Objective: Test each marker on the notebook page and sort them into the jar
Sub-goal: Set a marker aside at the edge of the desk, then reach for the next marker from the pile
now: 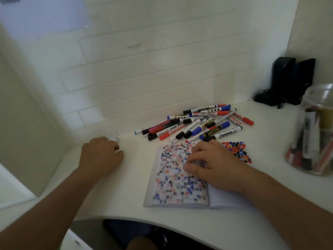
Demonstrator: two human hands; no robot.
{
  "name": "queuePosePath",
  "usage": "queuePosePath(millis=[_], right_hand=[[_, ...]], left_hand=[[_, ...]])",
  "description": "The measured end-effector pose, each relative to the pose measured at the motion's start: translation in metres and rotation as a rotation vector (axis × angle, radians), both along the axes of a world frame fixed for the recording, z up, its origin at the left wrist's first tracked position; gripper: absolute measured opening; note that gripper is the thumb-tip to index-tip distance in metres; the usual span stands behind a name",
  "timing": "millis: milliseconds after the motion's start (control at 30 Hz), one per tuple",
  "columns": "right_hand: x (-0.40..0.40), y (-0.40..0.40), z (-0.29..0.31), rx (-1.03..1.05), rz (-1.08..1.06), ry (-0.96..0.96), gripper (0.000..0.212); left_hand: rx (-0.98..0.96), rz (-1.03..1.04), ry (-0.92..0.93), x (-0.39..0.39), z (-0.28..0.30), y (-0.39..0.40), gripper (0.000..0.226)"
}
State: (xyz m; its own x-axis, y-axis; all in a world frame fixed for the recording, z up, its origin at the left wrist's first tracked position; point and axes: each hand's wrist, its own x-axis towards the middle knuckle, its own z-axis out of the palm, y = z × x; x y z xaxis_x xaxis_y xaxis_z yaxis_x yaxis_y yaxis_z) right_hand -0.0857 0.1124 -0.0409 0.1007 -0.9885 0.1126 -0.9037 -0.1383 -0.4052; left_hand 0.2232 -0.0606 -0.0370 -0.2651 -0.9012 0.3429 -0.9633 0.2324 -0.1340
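Head view: hands (214, 162) on notebook (178, 177).

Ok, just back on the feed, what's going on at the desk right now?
A person is mid-way through testing markers. The left hand rests on the desk with its fingers curled round a white marker. The right hand presses on the open notebook, whose pages are full of colour blots. A pile of markers lies behind it, untested or unsorted. The jar on the right already holds several.
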Motion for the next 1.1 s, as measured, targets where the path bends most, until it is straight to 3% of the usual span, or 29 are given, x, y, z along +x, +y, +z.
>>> queuePosePath(millis=[300, 500, 633, 733, 833, 933, 1100], right_hand=[[-0.01, 0.002, 0.001, 0.013, 0.057, -0.095, 0.07], [-0.018, 0.001, -0.003, -0.073, 0.071, -0.12, 0.057], [-0.027, -0.001, -0.005, -0.12, 0.04, -0.204, 0.057], [-0.035, -0.005, -0.001, -0.185, -0.093, -0.44, 0.027], [-0.049, -0.012, 0.004, -0.274, -0.305, -0.709, 0.008], [-0.06, -0.014, 0.007, -0.331, -0.38, -1.112, 0.015], [-0.064, -0.016, 0.002, -0.348, -0.401, -1.251, 0.019]], left_hand=[[0.099, -0.352, 0.177, -0.134, 0.022, 0.007, 0.024], [0.207, -0.369, 0.121, -0.189, 0.005, -0.01, 0.033], [0.148, -0.321, 0.12, -0.19, 0.009, -0.023, 0.029], [0.121, -0.419, 0.336, -0.193, 0.019, -0.018, 0.024], [0.37, -0.69, 0.687, -0.206, 0.029, 0.01, 0.011], [0.658, -0.94, 0.575, -0.217, 0.027, 0.036, 0.017], [0.526, -1.001, 0.427, -0.227, 0.019, 0.05, 0.018]])
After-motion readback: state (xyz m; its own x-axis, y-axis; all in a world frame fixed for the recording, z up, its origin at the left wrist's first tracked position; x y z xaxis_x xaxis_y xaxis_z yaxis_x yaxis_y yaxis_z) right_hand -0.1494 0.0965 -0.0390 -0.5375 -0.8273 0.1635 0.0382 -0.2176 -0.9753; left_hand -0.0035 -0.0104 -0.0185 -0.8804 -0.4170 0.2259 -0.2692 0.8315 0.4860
